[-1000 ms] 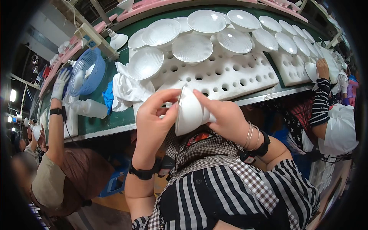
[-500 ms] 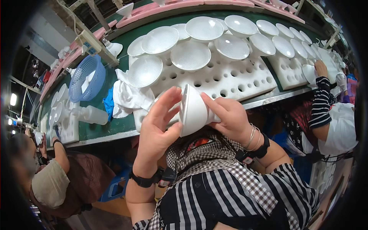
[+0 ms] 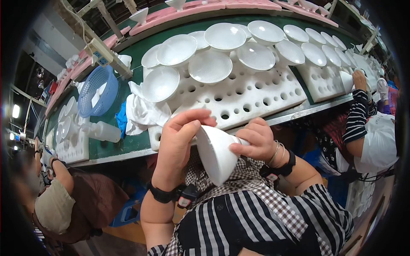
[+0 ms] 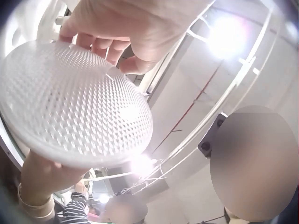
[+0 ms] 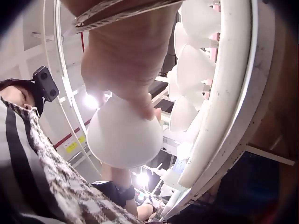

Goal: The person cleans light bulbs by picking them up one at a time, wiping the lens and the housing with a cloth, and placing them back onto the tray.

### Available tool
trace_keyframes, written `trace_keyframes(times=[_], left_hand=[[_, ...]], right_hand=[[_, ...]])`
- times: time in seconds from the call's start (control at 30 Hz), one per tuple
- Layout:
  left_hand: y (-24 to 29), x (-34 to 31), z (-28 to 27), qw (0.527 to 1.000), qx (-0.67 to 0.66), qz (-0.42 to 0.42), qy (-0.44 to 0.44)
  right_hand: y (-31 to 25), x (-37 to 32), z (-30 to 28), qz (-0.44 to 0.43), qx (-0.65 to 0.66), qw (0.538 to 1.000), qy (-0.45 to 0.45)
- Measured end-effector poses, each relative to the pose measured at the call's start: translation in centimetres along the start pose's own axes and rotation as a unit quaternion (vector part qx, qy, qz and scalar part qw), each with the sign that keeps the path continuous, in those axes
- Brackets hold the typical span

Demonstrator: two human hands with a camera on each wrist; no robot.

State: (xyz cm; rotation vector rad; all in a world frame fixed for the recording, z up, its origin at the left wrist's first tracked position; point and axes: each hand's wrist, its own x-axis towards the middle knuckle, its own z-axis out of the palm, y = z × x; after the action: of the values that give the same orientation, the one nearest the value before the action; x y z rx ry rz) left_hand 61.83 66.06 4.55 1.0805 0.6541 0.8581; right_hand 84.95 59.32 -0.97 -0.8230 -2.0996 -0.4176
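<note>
A white reflector lamp bulb (image 3: 218, 155) is held tilted in front of my body, its wide face turned toward the lower left. That face is a dimpled lens (image 4: 79, 102) in the left wrist view. My right hand (image 3: 257, 138) grips the bulb by its narrow neck, with the thumb along the side. The smooth white cone (image 5: 124, 133) flares out below this hand in the right wrist view. My left hand (image 3: 177, 143) is at the upper rim, its fingers loosely bent and the thumb apart from them. The left fingertips are partly hidden behind the rim.
White foam racks (image 3: 256, 98) with holes stand on the green table, bearing several similar bulbs (image 3: 210, 67). To the left lie a white cloth (image 3: 145, 109), a blue basket (image 3: 92, 106) and a plastic bottle (image 3: 109, 132). Other people sit on both sides.
The bulb has moved slightly down and tilted further, lens lower. My right hand has shifted from the cone back to the neck. The neighbour's gloved hand on the left has come down from the basket.
</note>
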Motion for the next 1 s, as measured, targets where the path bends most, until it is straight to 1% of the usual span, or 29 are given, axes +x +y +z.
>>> trace_keyframes(times=[0.03,0.07,0.1,0.13,0.17,0.2,0.23,0.27,0.3,0.33,0.37,0.4,0.43,0.47,0.5,0.53,0.6,0.67,0.7,0.73,0.77,0.8,0.83,0.87,0.9,0.93,1.0], left_hand=[[-0.2,-0.1,-0.4,0.999,-0.033,-0.032,-0.022],[-0.5,-0.1,-0.3,0.999,-0.034,-0.030,-0.023],[-0.7,-0.1,-0.1,0.998,-0.059,-0.023,-0.005],[-0.8,-0.2,0.1,0.996,-0.085,-0.016,0.012],[-0.9,-0.2,0.0,0.997,-0.073,-0.015,0.009],[-1.0,-0.2,0.2,0.997,-0.075,-0.013,0.009],[-1.1,-0.3,0.4,0.999,-0.038,0.015,0.002],[-1.3,-0.3,0.6,0.999,0.000,0.041,-0.004],[-1.5,-0.4,0.8,0.997,0.037,0.067,-0.010],[-1.6,-0.4,0.9,0.997,0.036,0.066,-0.009],[-1.8,-0.2,1.0,0.985,0.112,0.134,0.006],[-1.8,0.0,1.1,0.961,0.187,0.201,0.021],[-1.6,0.1,0.6,0.965,0.192,0.181,-0.004],[-1.8,0.3,0.5,0.965,0.190,0.181,-0.002],[-1.9,0.6,0.3,0.965,0.184,0.187,-0.011],[-2.1,0.9,0.2,0.965,0.178,0.194,-0.020],[-2.2,1.1,-0.1,0.968,0.156,0.197,-0.015],[-2.2,1.1,-0.6,0.981,0.127,0.120,-0.083],[-2.1,0.8,0.1,0.987,0.113,0.107,-0.046],[-2.2,0.5,0.1,0.987,0.112,0.104,-0.046],[-2.5,0.4,0.1,0.987,0.121,0.097,-0.037],[-2.6,0.3,0.2,0.987,0.131,0.090,-0.029],[-2.6,0.3,0.2,0.987,0.130,0.087,-0.030],[-2.6,0.1,0.1,0.984,0.140,0.107,-0.037],[-2.6,0.0,0.0,0.980,0.150,0.127,-0.044],[-2.4,0.0,-0.2,0.980,0.149,0.124,-0.044],[-1.8,0.0,-0.8,0.981,0.145,0.101,-0.082]], right_hand=[[0.3,-0.4,0.7,0.035,0.081,0.996,0.020],[0.6,-0.8,1.3,0.069,0.162,0.984,0.039],[0.4,-1.2,1.4,0.123,0.173,0.977,0.032],[0.4,-2.8,2.9,0.229,0.255,0.939,0.039],[-0.2,-4.6,5.1,0.324,0.348,0.876,0.080],[-0.8,-3.9,5.9,0.413,0.433,0.792,0.119],[-0.4,-3.2,6.1,0.399,0.450,0.787,0.138],[-0.2,-3.1,4.4,0.463,0.568,0.679,0.045],[-0.2,-2.3,3.6,0.436,0.743,0.505,0.058],[-0.3,-1.7,3.1,0.383,0.871,0.299,0.069],[-0.4,-1.5,2.4,0.414,0.873,0.250,0.062],[-0.3,-1.6,2.4,0.416,0.873,0.249,0.061],[-0.3,-1.8,2.4,0.406,0.890,0.201,0.045],[-0.4,-2.0,2.5,0.395,0.906,0.152,0.028],[-0.6,-1.8,2.3,0.404,0.905,0.130,0.021],[-0.7,-1.8,2.3,0.406,0.905,0.127,0.019],[-1.0,-2.1,2.3,0.371,0.926,0.064,-0.031],[-0.7,-1.5,1.8,0.363,0.929,0.059,-0.043],[-0.4,-1.4,1.4,0.412,0.903,0.103,-0.056],[-0.5,-1.2,1.0,0.460,0.873,0.148,-0.070],[-1.0,-0.9,0.4,0.544,0.813,0.205,-0.042],[-1.0,-1.1,0.3,0.545,0.812,0.203,-0.040],[-0.9,-1.4,0.2,0.548,0.797,0.248,-0.053],[-0.9,-1.7,0.0,0.551,0.779,0.292,-0.065],[-0.7,-1.7,-0.4,0.542,0.786,0.288,-0.072],[-0.5,-1.7,-0.8,0.544,0.786,0.285,-0.071],[-0.3,-1.7,-1.4,0.545,0.782,0.284,-0.102]])
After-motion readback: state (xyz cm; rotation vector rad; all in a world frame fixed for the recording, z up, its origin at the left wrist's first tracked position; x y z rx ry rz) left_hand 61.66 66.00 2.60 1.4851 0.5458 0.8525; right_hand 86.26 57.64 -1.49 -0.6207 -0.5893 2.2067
